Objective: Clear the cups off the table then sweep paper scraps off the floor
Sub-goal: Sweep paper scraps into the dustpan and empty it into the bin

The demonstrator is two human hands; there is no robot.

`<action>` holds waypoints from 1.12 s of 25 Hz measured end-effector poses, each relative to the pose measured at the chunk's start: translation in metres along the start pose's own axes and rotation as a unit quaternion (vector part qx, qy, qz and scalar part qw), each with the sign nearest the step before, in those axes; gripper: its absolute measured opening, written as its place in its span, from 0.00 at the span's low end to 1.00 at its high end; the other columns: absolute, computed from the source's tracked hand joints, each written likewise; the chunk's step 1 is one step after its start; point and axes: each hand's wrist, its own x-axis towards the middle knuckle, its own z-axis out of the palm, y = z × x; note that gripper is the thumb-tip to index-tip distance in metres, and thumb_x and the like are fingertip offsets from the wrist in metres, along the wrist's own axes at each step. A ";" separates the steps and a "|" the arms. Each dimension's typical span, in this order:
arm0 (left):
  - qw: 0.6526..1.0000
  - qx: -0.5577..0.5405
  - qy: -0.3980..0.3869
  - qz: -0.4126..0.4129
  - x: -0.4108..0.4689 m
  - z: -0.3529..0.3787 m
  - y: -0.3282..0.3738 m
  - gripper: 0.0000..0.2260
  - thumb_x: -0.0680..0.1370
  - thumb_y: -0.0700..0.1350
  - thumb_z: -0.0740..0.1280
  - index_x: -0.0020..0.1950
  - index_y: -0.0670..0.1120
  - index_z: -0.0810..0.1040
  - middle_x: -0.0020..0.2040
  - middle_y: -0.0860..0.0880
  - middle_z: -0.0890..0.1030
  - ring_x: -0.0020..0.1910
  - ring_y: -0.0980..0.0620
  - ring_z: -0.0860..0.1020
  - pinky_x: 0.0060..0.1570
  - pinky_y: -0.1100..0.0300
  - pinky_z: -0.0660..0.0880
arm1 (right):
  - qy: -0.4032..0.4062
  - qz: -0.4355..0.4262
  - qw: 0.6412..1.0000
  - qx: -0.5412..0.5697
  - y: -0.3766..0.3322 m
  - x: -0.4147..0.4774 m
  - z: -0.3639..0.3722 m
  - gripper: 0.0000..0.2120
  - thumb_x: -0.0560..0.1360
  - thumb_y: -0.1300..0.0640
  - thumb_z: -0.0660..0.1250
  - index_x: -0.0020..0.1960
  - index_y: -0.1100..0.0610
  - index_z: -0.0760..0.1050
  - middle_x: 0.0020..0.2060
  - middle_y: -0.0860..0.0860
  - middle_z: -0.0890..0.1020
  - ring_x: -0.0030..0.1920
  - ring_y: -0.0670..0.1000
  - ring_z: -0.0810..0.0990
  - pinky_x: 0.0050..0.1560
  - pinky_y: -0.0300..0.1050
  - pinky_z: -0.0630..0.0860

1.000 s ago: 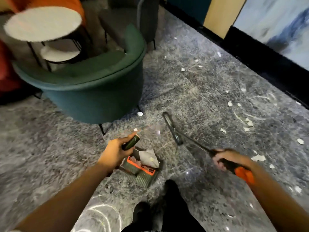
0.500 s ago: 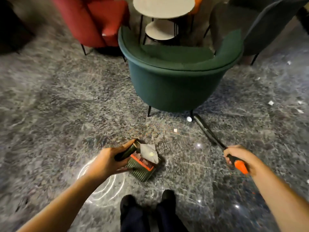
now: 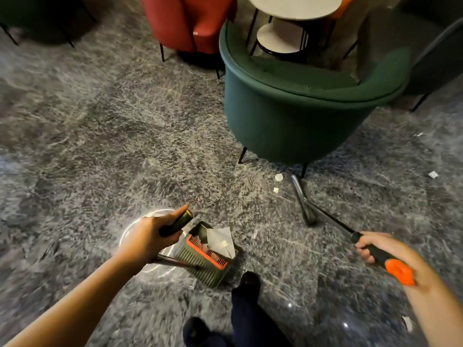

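Observation:
My left hand (image 3: 147, 237) grips the dark handle of a green dustpan (image 3: 204, 264) with an orange comb; the pan sits low over the floor and holds white paper pieces. My right hand (image 3: 385, 251) grips the black-and-orange handle of a broom (image 3: 325, 216). The broom's head (image 3: 300, 196) rests on the floor beside the green armchair's leg. Two white paper scraps (image 3: 278, 182) lie just left of the broom head. More scraps (image 3: 433, 174) lie at the right, and one scrap (image 3: 407, 323) lies by my right forearm.
A green armchair (image 3: 308, 101) stands directly ahead, a red armchair (image 3: 190, 23) behind it to the left. A round white table (image 3: 295, 6) with a lower shelf stands beyond them. My feet (image 3: 246, 281) are at the bottom on the grey marbled floor.
The view has swung left from the scrap-strewn floor by the wall toward the chairs. The broom head now lies by the green chair's leg. Both hands keep their grips.

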 end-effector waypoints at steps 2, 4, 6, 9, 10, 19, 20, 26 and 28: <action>1.000 0.001 0.011 -0.016 -0.012 -0.002 -0.012 0.28 0.72 0.40 0.72 0.70 0.53 0.70 0.35 0.46 0.75 0.32 0.47 0.72 0.38 0.54 0.71 | 0.017 -0.008 1.000 0.005 0.001 -0.003 0.008 0.14 0.75 0.76 0.50 0.39 0.60 0.64 0.24 0.55 0.66 0.12 0.46 0.65 0.13 0.30 0.62; 0.999 -0.009 0.035 -0.028 -0.028 -0.005 -0.020 0.28 0.72 0.39 0.73 0.70 0.54 0.70 0.32 0.50 0.69 0.29 0.52 0.64 0.35 0.58 0.65 | 0.039 -0.031 0.998 -0.034 -0.007 0.000 0.022 0.13 0.74 0.75 0.53 0.38 0.60 0.64 0.27 0.56 0.66 0.12 0.46 0.65 0.13 0.31 0.62; 0.998 -0.023 0.054 -0.027 -0.045 -0.011 -0.023 0.27 0.71 0.38 0.74 0.68 0.52 0.73 0.28 0.52 0.68 0.27 0.53 0.66 0.34 0.63 0.65 | 0.059 -0.054 0.994 -0.068 -0.021 0.015 0.040 0.12 0.74 0.74 0.55 0.36 0.61 0.65 0.24 0.57 0.68 0.11 0.46 0.66 0.14 0.30 0.63; 0.995 -0.056 0.075 -0.027 -0.064 -0.017 -0.031 0.25 0.69 0.34 0.74 0.65 0.45 0.76 0.25 0.58 0.71 0.31 0.67 0.72 0.34 0.76 0.64 | 0.062 -0.064 0.989 -0.115 -0.038 0.041 0.073 0.13 0.74 0.72 0.56 0.32 0.63 0.64 0.17 0.55 0.68 0.11 0.45 0.65 0.14 0.29 0.61; 0.994 -0.068 0.083 -0.037 -0.070 -0.018 -0.036 0.25 0.69 0.34 0.74 0.65 0.45 0.76 0.23 0.64 0.67 0.29 0.70 0.69 0.35 0.76 0.64 | 0.056 -0.066 0.988 -0.130 -0.039 0.048 0.087 0.14 0.75 0.72 0.55 0.31 0.64 0.64 0.15 0.54 0.68 0.10 0.45 0.65 0.13 0.28 0.61; 0.985 -0.104 0.124 -0.065 -0.114 -0.021 -0.073 0.25 0.70 0.32 0.73 0.65 0.44 0.76 0.22 0.63 0.68 0.27 0.77 0.64 0.34 0.79 0.63 | 0.017 -0.075 0.942 -0.327 0.029 0.022 0.167 0.07 0.72 0.73 0.60 0.38 0.64 0.67 0.15 0.54 0.69 0.11 0.46 0.66 0.15 0.31 0.63; 0.984 -0.109 0.126 -0.065 -0.117 -0.022 -0.077 0.24 0.70 0.32 0.73 0.65 0.44 0.76 0.23 0.64 0.70 0.27 0.79 0.63 0.34 0.80 0.62 | 0.007 -0.077 0.942 -0.327 0.038 0.013 0.171 0.07 0.72 0.73 0.61 0.40 0.64 0.68 0.17 0.55 0.69 0.12 0.47 0.67 0.15 0.31 0.64; 0.987 -0.073 0.138 -0.034 -0.129 -0.026 -0.099 0.24 0.69 0.33 0.74 0.65 0.42 0.76 0.41 0.37 0.82 0.47 0.59 0.77 0.36 0.80 0.65 | -0.069 -0.072 0.942 -0.320 0.088 -0.041 0.200 0.09 0.71 0.75 0.59 0.43 0.62 0.68 0.26 0.56 0.69 0.15 0.47 0.69 0.17 0.34 0.66; 0.991 -0.073 0.108 -0.042 -0.129 -0.023 -0.108 0.26 0.71 0.36 0.73 0.68 0.47 0.73 0.42 0.40 0.82 0.36 0.53 0.77 0.42 0.66 0.72 | -0.093 -0.068 0.934 -0.339 0.104 -0.061 0.208 0.08 0.71 0.74 0.60 0.45 0.64 0.70 0.26 0.56 0.70 0.19 0.49 0.69 0.18 0.34 0.66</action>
